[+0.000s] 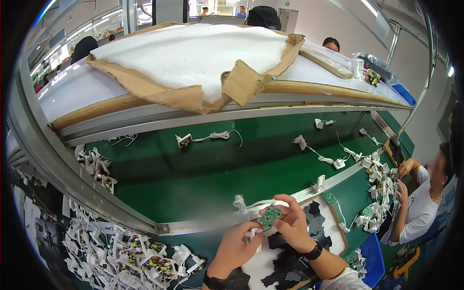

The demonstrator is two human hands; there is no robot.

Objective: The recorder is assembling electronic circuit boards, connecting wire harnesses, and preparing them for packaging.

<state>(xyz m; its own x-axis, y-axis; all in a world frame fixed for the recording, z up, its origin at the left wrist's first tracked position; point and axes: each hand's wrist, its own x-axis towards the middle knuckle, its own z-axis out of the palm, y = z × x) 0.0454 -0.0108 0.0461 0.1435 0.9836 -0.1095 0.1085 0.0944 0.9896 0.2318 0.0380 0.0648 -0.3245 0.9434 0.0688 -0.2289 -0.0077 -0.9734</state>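
Right now I've got the fingers (pixel 288 200) of the right hand (pixel 295 226) pinched almost closed on a small green circuit board (pixel 270 217), thumb on the near side. The left hand (pixel 238 245) is curled nearly closed too, thumb and forefinger on a little white plastic piece (pixel 252 234) just below the board; their exact contact is partly hidden, so I can't swear to how firm the hold is.

The board sits low and a bit right of center in the frame, tilted, with tiny pale and dark bits dotted over its face. Just behind it there's a white cord (pixel 240 204), looped into a bundle, running over toward the right fingers. Both wrists have a dark band on.

Under the hands I've got a shallow tray (pixel 255 265) with a white bottom and brown sides, scattered with flat, jagged black pieces (pixel 316 222). Lower left of the frame is a messy heap of white plugs (pixel 125 256), smooth plastic shells and bendy cords, some with yellow-and-black innards showing. The tabletop (pixel 353 191) is green. Across the top there's a fluffy-looking white sheet (pixel 193 58) with torn brown cardboard (pixel 246 82) around it. Far right, a co-worker (pixel 415 212) in a white top has both hands up near another plug pile (pixel 379 188).
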